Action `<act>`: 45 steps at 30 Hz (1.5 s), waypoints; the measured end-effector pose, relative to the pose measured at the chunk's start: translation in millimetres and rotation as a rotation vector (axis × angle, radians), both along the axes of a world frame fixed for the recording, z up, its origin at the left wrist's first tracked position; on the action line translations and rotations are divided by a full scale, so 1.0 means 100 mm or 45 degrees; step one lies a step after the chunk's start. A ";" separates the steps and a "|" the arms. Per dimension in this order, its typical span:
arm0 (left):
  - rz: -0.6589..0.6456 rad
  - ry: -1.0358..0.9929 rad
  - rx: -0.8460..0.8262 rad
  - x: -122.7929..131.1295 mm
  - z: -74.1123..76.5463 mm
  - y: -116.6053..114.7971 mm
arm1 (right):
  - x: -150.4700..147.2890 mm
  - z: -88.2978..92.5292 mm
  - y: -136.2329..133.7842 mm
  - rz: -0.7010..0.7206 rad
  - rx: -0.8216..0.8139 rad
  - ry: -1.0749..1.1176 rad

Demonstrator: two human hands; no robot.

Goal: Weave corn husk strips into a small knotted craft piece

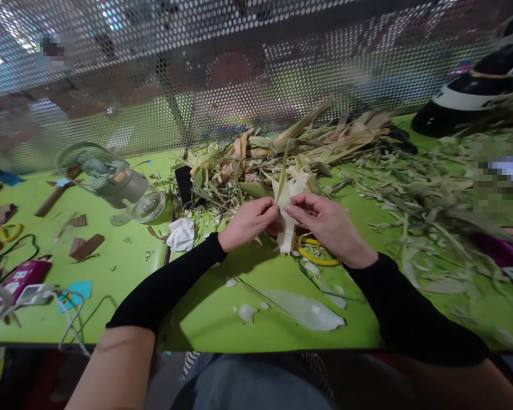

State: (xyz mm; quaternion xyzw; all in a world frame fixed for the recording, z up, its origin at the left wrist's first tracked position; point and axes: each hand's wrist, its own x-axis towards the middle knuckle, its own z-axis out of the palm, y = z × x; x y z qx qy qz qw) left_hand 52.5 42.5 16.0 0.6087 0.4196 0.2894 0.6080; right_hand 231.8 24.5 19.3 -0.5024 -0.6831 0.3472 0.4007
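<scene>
A pale corn husk (pixel 286 230) hangs between my two hands above the green table, its narrow greenish tip pointing up and away. My left hand (pixel 253 222) pinches its left edge between thumb and fingers. From the other side, my right hand (pixel 322 222) grips the right edge in the same way. Partly behind my right hand lie yellow-handled scissors (pixel 318 259), their blades hidden. Nearer to me, another flat husk piece (pixel 301 307) rests on the table among small white scraps (pixel 248 312).
A heap of dry husks (pixel 256 151) spreads along the perforated metal screen (pixel 239 74). Shredded husk (pixel 436 210) covers the right side, near a black-and-white object (pixel 465 94). At left stand a grey-green bottle (pixel 115 179), crumpled tissue (pixel 181 234) and a purple power bank-like block (pixel 23 279) with cables.
</scene>
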 end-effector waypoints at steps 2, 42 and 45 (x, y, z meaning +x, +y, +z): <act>0.018 -0.079 -0.116 0.00 0.05 0.01 | 0.01 0.01 0.01 0.003 -0.037 0.028; 0.140 0.007 0.174 -0.06 -0.06 0.05 | -0.05 -0.08 -0.04 -0.052 0.165 -0.254; 0.128 0.011 0.223 -0.07 -0.07 0.07 | -0.06 -0.11 -0.03 -0.074 0.117 -0.194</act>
